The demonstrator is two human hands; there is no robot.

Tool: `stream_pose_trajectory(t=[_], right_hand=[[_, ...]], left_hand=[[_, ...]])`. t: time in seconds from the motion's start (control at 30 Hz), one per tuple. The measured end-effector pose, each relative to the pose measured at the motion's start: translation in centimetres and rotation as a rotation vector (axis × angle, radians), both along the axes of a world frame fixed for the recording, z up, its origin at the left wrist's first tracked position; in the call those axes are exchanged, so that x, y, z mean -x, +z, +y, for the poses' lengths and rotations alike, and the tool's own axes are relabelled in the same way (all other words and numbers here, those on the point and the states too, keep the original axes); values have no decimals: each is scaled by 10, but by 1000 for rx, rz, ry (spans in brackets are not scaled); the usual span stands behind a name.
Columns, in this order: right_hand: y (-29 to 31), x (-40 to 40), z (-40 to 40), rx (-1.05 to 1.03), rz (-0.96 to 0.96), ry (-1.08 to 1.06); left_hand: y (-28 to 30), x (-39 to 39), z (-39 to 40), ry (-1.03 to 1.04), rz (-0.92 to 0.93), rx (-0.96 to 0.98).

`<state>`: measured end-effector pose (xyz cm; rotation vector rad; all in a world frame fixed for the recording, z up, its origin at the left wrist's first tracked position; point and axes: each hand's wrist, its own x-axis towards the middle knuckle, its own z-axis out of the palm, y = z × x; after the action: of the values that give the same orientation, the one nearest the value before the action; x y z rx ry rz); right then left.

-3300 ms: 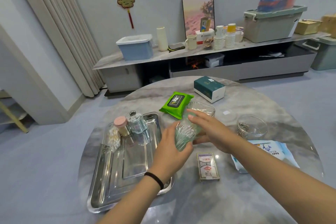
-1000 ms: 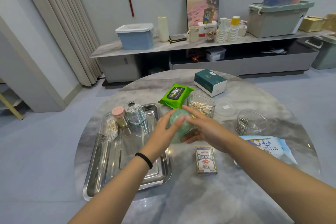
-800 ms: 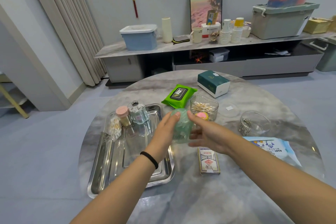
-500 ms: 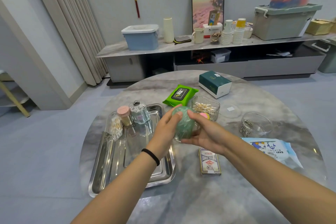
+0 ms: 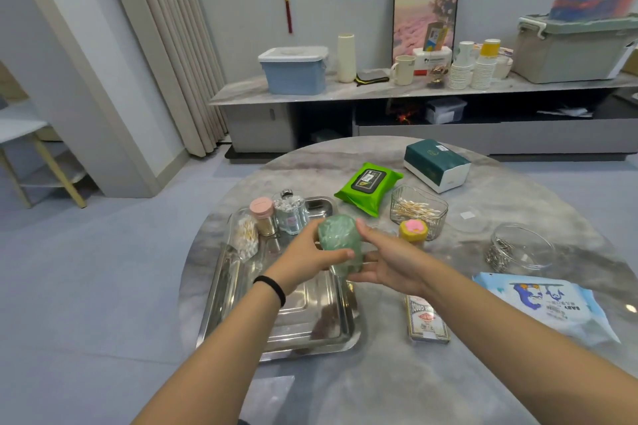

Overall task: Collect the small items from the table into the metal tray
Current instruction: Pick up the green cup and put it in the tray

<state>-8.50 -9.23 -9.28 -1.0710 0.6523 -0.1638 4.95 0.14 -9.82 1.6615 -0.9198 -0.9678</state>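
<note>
Both my hands hold a green translucent container [image 5: 336, 238] in the air above the right rim of the metal tray [image 5: 221, 286]. My left hand [image 5: 303, 259] grips it from the left, its thumb across the front. From the right, my right hand [image 5: 390, 259] holds it with the thumb beside the top and the fingers under the base. At the tray's far end stand a pink-capped jar [image 5: 262, 217], a clear swab jar [image 5: 290, 214] and a bag of cotton swabs [image 5: 245, 238]. A card deck [image 5: 426, 319] and a yellow and pink flower-topped item [image 5: 413, 229] lie on the table.
On the round marble table [image 5: 379, 383] are a green wipes pack [image 5: 367, 188], a clear box of swabs [image 5: 417, 209], a teal tissue box [image 5: 436, 164], a glass bowl of clips [image 5: 518, 248], a clear lid [image 5: 469, 217] and baby wipes [image 5: 549, 304]. The tray's near half is bare metal.
Both hands have carried the green container a little left, from over the table beside the swab box to above the tray's right rim. The yellow flower-topped item is now uncovered.
</note>
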Motion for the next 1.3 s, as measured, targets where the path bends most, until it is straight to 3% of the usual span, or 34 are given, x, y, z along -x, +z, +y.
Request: stream_pose_trajectory(t=[0.27,0.43,0.73,0.9,1.0,1.1,1.3], right_hand=[[-24,-70,11,100,127,-1],[-40,-112,12,84,187,-1],[-51,-162,25,-115,12,-121],[-51,-150,29,-35,22,-84],[-53,-129,22,48,98,-120],[-49,-97,9,119,154,-110],[-26,-18,-15,231,273,-178]], left_hand=[[-32,-48,10,179,-15,-95],[-52,-74,10,327,-124,-143],[-64,-95,6,510,-192,-153],[-54,-87,6,510,-285,-232],[-39,-70,6,516,-440,-199],[-28,-46,0,409,-546,-171],[-26,5,-26,170,-564,-189]])
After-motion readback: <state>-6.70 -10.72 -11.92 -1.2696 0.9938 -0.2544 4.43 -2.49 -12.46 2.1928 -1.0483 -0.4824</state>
